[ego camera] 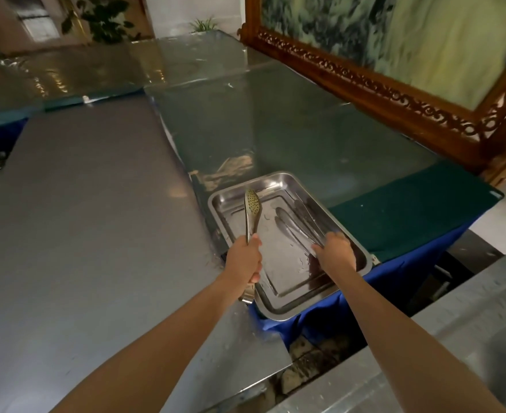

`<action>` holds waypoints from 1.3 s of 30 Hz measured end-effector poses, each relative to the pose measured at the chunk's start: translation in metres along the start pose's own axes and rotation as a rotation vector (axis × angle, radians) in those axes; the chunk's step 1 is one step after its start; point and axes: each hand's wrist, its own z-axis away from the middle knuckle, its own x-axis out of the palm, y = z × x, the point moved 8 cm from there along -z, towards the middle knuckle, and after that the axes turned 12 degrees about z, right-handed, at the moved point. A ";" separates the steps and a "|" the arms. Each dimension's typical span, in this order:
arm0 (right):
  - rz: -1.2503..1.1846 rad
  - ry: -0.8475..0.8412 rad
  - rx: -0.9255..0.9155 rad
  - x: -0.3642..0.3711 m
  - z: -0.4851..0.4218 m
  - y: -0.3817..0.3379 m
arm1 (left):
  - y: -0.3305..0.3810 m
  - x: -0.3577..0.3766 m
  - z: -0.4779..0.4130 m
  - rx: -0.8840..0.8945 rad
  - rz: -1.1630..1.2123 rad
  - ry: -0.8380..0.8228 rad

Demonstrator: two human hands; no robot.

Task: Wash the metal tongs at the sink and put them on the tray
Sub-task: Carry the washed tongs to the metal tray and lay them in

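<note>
Tongs, perforated: left grip curled round the handle, held over the tray, not yet laid down. Second tongs: lying in the wet tray on the desk, right grip pinching the handle end. Washing apparently done; placing remains.

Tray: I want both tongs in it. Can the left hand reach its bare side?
Probably yes: the left hand holds the perforated tongs above the tray, whose left part is bare; the right hand and second tongs sit further right.
</note>
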 end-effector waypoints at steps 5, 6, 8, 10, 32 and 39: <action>0.142 -0.009 0.014 0.006 -0.005 -0.001 | 0.003 0.006 -0.004 -0.021 0.075 -0.031; 0.168 -0.014 0.006 0.007 -0.005 -0.002 | 0.003 0.008 -0.005 -0.026 0.098 -0.043; 0.212 -0.022 -0.004 0.007 -0.005 -0.002 | 0.003 0.011 -0.007 -0.033 0.137 -0.071; 0.254 -0.018 -0.003 0.008 -0.006 -0.001 | 0.003 0.014 -0.008 -0.036 0.176 -0.096; -0.776 -0.302 -0.337 -0.057 0.078 -0.086 | 0.034 0.052 0.001 0.122 0.035 -0.337; -0.690 -0.012 -0.264 -0.062 0.078 -0.080 | 0.040 0.026 -0.008 0.269 -0.436 -0.234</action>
